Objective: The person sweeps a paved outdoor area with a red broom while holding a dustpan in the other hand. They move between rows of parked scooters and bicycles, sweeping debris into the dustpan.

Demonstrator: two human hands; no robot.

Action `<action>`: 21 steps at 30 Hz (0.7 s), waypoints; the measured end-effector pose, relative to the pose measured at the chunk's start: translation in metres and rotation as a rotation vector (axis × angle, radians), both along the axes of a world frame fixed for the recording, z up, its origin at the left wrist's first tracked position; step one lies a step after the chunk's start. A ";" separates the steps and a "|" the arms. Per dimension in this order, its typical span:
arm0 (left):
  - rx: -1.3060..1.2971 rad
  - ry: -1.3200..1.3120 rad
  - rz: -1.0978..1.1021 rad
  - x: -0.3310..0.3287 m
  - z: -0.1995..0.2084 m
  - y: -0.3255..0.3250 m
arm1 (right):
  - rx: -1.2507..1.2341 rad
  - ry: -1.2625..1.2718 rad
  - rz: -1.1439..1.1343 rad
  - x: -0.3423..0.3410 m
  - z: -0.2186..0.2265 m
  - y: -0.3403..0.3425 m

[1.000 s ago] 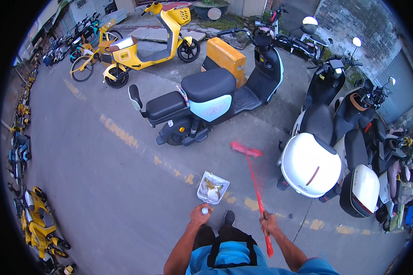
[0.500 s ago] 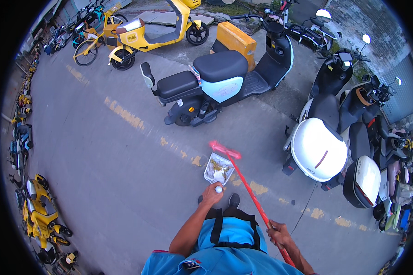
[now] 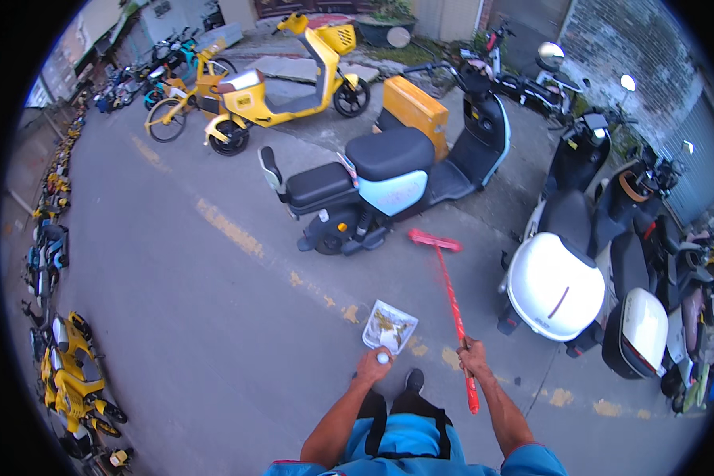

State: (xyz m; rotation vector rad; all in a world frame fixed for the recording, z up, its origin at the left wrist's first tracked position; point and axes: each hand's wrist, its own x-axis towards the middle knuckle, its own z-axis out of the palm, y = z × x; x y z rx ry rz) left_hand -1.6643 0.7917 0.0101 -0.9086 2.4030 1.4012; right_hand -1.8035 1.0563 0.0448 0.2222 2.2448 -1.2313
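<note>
My left hand [image 3: 371,368] is closed round the white-topped handle of a long-handled dustpan, whose white pan [image 3: 409,324] rests on the pavement ahead of my feet. Yellowish leaves and some pale scraps lie in the pan. To the right, my right hand [image 3: 474,358] grips a red broom [image 3: 454,298] by its stick. The red broom head [image 3: 435,240] is at the ground beyond the pan, apart from it, near the rear of a black and light-blue scooter [image 3: 389,194].
A yellow scooter [image 3: 289,107] stands at the back left. Scooters with white top boxes [image 3: 555,285] crowd the right side. More yellow scooters [image 3: 75,373] line the left edge. A broken yellow painted line [image 3: 228,226] crosses the grey pavement.
The broom head has moved away from the pan, forward and to the right. My right hand has come forward with the stick. My left hand still holds the dustpan.
</note>
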 end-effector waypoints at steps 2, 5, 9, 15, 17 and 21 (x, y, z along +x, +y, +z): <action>-0.010 -0.023 -0.021 0.001 -0.006 -0.001 | 0.025 0.109 0.041 -0.037 -0.030 -0.005; -0.069 -0.102 -0.044 -0.004 0.004 -0.002 | 0.076 0.152 0.000 -0.083 -0.037 -0.017; -0.003 -0.133 -0.080 -0.009 0.007 -0.002 | 0.108 0.131 0.139 -0.108 -0.050 -0.004; 0.003 -0.165 -0.051 0.011 -0.008 -0.001 | 0.300 0.261 0.544 -0.009 -0.037 0.035; 0.020 -0.196 -0.131 -0.011 -0.003 0.002 | 0.217 0.237 0.475 0.042 -0.087 0.108; -0.011 -0.188 -0.127 -0.008 0.005 0.003 | -0.002 -0.072 0.455 0.141 -0.013 0.153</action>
